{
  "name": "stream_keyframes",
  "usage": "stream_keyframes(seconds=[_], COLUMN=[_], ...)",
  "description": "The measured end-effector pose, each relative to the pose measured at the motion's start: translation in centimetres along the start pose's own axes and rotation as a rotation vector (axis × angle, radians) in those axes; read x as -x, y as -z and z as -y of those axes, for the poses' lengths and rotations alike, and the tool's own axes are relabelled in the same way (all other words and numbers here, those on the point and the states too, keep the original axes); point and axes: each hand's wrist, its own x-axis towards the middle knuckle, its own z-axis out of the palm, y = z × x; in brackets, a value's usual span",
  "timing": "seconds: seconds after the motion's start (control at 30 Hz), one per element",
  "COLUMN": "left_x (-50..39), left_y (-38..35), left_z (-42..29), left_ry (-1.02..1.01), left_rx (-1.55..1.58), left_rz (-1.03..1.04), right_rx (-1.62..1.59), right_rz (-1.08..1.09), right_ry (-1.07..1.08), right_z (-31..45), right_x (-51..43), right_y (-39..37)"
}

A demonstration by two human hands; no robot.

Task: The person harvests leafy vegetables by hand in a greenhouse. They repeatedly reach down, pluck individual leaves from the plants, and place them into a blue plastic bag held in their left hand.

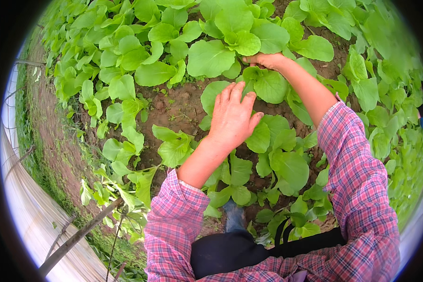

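Note:
Broad-leaved green vegetable plants grow in brown soil (pixel 183 102). My left hand (pixel 232 118) hovers over one leafy plant (pixel 271 86), its fingers spread and soiled at the tips, with nothing held in it. Just above that plant my right hand (pixel 266 60) reaches in from the right. Its fingertips go under the leaves of a larger plant (pixel 238 38), so whether they grip a stem cannot be seen. Both forearms come out of rolled plaid sleeves.
Leafy plants (pixel 289 169) stand close around my boot (pixel 234 216). At the lower left a wooden pole (pixel 81 234) slants beside pale plastic sheeting (pixel 31 197). Pulled-looking pale greens (pixel 127 197) lie near the pole's upper end. A dirt path (pixel 49 123) runs along the left.

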Motion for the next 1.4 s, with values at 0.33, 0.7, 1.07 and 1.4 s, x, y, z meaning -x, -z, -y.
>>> stream_keyframes(seconds=[0.33, 0.7, 1.07, 1.4], left_x=[1.3, 8.9, 26.8, 33.7], left_y=[-0.6, 4.4, 10.2, 8.8], left_z=[0.1, 0.1, 13.0, 24.4], left_ry=[-0.027, -0.085, 0.795, 1.411], left_rx=[0.062, 0.306, -0.072, -0.440], left_rz=[-0.061, -0.484, -0.776, -0.028], right_rx=[0.903, -0.806, 0.198, 0.473], right_rz=[-0.242, -0.460, 0.280, 0.547], right_ry=[-0.129, 0.059, 0.561, -0.051], right_z=[2.7, 11.4, 27.5, 20.2], right_x=[-0.7, 2.5, 17.7, 30.7], right_y=[-3.7, -4.5, -9.8, 0.9])
